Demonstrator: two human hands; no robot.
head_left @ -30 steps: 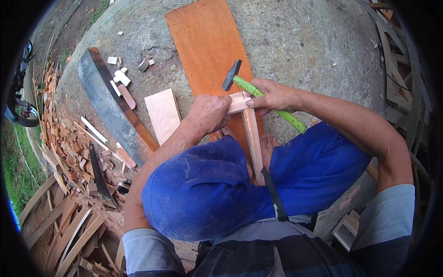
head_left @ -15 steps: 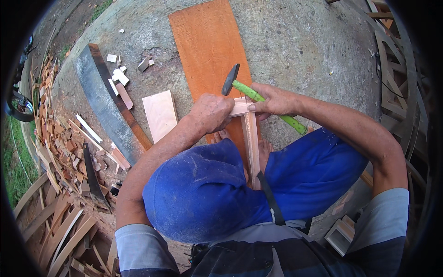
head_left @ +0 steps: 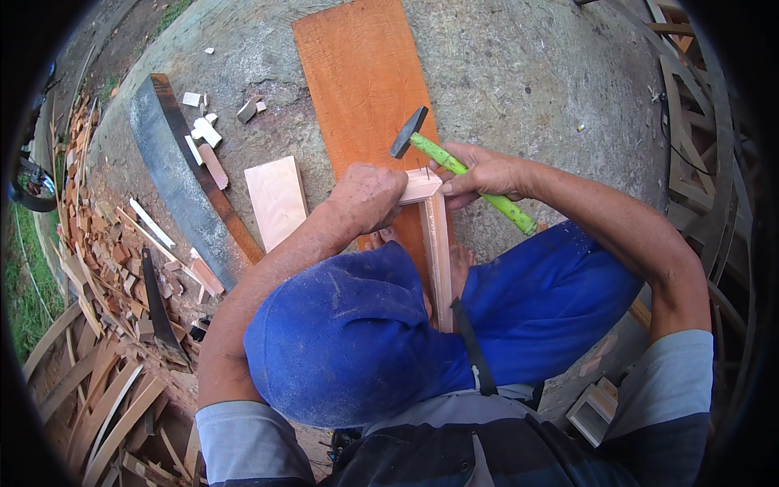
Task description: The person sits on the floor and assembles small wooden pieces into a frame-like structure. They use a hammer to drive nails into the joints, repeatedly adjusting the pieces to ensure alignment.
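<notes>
Two pale wood strips meet at a corner in a wooden frame piece (head_left: 439,260), its long strip running back between my knees. My left hand (head_left: 369,195) is closed around the short strip, beside the joint. A thin nail (head_left: 428,172) stands up from the wood at the corner. In my right hand (head_left: 487,174) is a hammer (head_left: 442,156) with a lime-green handle and dark metal head, the head pointing away to the upper left. The right fingers are close to the corner joint; whether they touch it I cannot tell.
A long orange-brown board (head_left: 365,73) lies on the concrete beneath the work. To the left are a pale wood block (head_left: 274,199), a curved grey-faced timber (head_left: 174,154), a dark saw blade (head_left: 157,308) and heaped offcuts (head_left: 105,243). Curved wooden pieces (head_left: 690,138) stand at the right.
My right thumb has drawn back from the top of the corner, and the upright nail now shows there. The left hand keeps its hold on the short strip.
</notes>
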